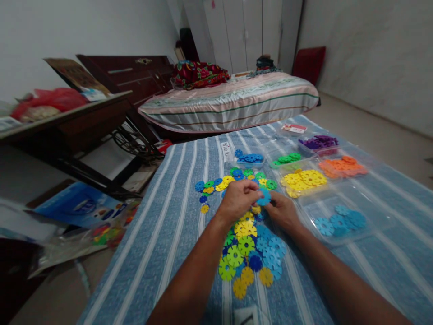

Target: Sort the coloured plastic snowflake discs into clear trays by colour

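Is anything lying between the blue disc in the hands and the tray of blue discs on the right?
Nothing visible does. The blue disc is pinched between both hands, and only bare striped cloth separates it from the tray holding blue discs.

Before me, a bed spread with a blue-and-white striped sheet [176, 216] carries a loose heap of plastic flower discs [248, 253] in yellow, green and blue. To its right lie clear trays [341, 212] of sorted pieces: light blue discs [338, 222], yellow discs [304, 179], orange discs [342, 166], green discs [287, 159] and purple discs [320, 141].
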Action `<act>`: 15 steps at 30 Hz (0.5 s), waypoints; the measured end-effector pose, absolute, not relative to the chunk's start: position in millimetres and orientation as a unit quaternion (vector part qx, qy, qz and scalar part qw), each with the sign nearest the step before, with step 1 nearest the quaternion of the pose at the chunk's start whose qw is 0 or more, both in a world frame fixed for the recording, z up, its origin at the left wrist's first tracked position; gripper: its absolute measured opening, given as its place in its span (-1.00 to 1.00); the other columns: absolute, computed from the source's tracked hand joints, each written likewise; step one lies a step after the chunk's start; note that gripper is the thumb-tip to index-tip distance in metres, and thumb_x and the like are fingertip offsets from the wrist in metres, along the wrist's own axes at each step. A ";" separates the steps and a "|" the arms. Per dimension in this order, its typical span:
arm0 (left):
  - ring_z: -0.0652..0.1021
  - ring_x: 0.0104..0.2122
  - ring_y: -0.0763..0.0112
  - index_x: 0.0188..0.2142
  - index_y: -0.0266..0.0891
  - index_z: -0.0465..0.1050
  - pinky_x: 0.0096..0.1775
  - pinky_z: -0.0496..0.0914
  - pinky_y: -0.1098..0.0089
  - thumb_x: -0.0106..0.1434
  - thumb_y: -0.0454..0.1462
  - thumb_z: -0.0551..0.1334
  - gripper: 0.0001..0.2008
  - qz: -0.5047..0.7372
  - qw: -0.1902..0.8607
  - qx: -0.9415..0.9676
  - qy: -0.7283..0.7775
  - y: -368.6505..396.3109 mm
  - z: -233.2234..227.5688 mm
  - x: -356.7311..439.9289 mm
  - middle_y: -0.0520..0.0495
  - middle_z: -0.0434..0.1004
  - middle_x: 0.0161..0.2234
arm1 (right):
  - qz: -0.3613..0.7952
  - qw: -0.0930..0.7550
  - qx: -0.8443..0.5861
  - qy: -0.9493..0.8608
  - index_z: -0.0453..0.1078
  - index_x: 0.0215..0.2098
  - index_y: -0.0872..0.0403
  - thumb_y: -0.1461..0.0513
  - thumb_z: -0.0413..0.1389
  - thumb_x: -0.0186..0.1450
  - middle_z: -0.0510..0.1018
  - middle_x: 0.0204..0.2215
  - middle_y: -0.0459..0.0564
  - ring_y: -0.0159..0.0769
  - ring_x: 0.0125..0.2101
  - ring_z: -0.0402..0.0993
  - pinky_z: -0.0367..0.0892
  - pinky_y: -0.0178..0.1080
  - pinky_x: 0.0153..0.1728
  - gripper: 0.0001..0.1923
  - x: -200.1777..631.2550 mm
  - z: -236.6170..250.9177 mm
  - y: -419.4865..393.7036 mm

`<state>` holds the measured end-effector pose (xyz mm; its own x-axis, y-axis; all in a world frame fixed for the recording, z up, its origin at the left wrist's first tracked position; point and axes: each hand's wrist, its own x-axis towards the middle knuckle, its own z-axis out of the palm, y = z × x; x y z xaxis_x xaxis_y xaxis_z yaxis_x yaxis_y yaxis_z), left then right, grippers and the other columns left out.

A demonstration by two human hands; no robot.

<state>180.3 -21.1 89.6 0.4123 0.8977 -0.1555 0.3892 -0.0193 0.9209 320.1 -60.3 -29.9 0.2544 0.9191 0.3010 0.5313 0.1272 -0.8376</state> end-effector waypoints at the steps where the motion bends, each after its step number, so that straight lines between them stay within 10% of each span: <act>1: 0.49 -0.54 0.52 -0.33 -0.28 0.50 -0.42 0.41 0.48 0.09 -0.34 0.28 -0.89 0.244 0.541 0.676 0.436 -27.3 93.4 193.0 0.06 0.51 -0.52 | 0.197 0.479 -0.635 -0.574 0.54 -0.39 0.00 0.14 0.06 0.23 0.62 -0.42 -0.04 -0.20 -0.34 0.51 0.35 -0.25 -0.33 -0.78 320.5 -30.3 -59.6; 15: 0.50 0.00 0.11 -0.21 -0.23 0.54 0.07 0.39 0.14 0.12 -0.29 0.34 -0.80 0.078 0.111 0.886 0.443 -6.2 49.0 143.0 -0.17 0.56 -0.10 | 0.222 0.498 -0.619 -0.565 0.54 -0.36 0.00 0.14 0.05 0.22 0.62 -0.38 -0.05 -0.23 -0.33 0.51 0.35 -0.21 -0.24 -0.77 319.8 -33.3 -58.5</act>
